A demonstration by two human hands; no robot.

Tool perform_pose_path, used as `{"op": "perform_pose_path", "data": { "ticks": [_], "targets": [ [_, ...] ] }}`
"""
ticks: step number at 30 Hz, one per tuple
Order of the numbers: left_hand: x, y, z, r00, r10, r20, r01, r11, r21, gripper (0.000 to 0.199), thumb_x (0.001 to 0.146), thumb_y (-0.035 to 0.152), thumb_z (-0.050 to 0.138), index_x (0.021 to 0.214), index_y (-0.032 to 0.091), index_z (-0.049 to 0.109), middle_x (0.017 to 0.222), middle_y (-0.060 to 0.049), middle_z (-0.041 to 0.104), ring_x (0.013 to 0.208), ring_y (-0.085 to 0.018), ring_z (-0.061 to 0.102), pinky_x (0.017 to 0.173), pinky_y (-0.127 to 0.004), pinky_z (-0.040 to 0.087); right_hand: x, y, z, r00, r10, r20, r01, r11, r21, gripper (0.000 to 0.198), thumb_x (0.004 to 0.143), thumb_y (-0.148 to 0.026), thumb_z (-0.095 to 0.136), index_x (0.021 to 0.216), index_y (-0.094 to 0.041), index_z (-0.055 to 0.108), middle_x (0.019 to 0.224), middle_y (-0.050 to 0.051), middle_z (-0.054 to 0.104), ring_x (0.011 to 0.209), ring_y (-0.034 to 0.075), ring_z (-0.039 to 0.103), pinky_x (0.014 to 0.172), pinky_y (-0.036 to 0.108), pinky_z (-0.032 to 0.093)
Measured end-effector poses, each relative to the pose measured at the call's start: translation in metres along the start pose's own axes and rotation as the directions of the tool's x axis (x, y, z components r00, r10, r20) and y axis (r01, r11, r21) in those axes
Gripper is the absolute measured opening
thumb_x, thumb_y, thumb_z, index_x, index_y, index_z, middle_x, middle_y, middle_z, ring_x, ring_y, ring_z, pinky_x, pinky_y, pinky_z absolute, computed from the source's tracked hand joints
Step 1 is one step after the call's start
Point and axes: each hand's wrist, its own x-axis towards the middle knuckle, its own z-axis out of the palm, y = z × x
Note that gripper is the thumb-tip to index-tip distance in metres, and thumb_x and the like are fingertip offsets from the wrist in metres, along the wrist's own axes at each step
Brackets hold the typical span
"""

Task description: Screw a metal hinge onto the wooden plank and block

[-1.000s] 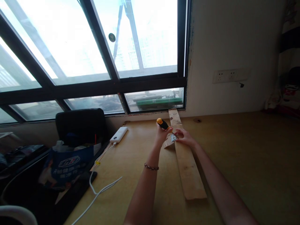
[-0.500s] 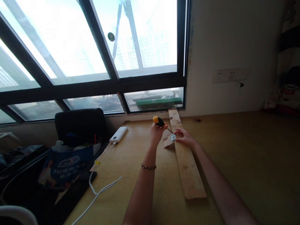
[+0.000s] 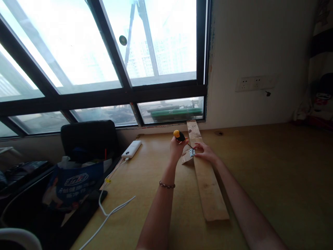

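My left hand (image 3: 177,148) is closed round a screwdriver (image 3: 179,136) with a yellow and black handle. The tool leans down to the right, its tip at a small silver hinge (image 3: 191,152). This hinge lies across the edge of a long wooden board (image 3: 209,189) and a short wooden piece (image 3: 186,158) to its left. With thumb and fingers bent, my right hand (image 3: 205,152) grips at the hinge's right side, resting on the board. Whether a screw sits under the tip is too small to tell.
The board lies on a wooden table (image 3: 260,180), its far end by the window. A white power bank (image 3: 131,149) with a white cable (image 3: 114,210) is at the table's left side. Beyond that edge stand a black chair (image 3: 88,137) and a blue bag (image 3: 75,184).
My left hand and the screwdriver have shifted slightly right, and the handle stands a little steeper. My right hand, the hinge and the board have stayed nearly in place.
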Motion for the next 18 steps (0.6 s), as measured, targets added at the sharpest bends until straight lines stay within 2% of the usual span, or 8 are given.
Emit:
{"op": "perform_pose_path", "data": {
  "ticks": [7,13,18],
  "targets": [
    [-0.003,0.004,0.003,1.000,-0.006,-0.029,0.007,0.999,0.053,0.027,0.055,0.021,0.072,0.075,0.015,0.055,0.075,-0.005,0.065,0.077,-0.020,0.063,0.069,-0.031,0.049,0.000,-0.002,0.000,1.000,-0.001,0.006,0.001,1.000,0.025,0.062,0.057,-0.024,0.074,0.115,-0.022,0.050,0.100,0.005,0.064,0.099,0.021,0.059,0.093,0.040,0.042],
    [-0.010,0.007,0.011,0.990,0.094,-0.104,-0.070,0.974,0.214,0.032,0.054,0.029,0.074,0.074,0.016,0.053,0.075,-0.006,0.063,0.071,-0.018,0.061,0.063,-0.028,0.048,-0.001,0.000,0.000,1.000,-0.008,0.010,0.007,0.999,0.034,0.062,0.058,-0.024,0.073,0.115,-0.022,0.050,0.101,0.005,0.063,0.099,0.020,0.059,0.093,0.039,0.042],
    [-0.009,0.008,0.006,0.991,0.101,-0.083,-0.080,0.972,0.221,0.027,0.058,0.022,0.071,0.078,0.017,0.055,0.080,-0.006,0.065,0.074,-0.018,0.062,0.068,-0.029,0.048,-0.001,0.001,0.002,1.000,-0.016,0.011,0.016,0.999,0.049,0.062,0.058,-0.024,0.073,0.115,-0.022,0.049,0.102,0.005,0.063,0.099,0.019,0.059,0.093,0.038,0.042]
  ]
}}
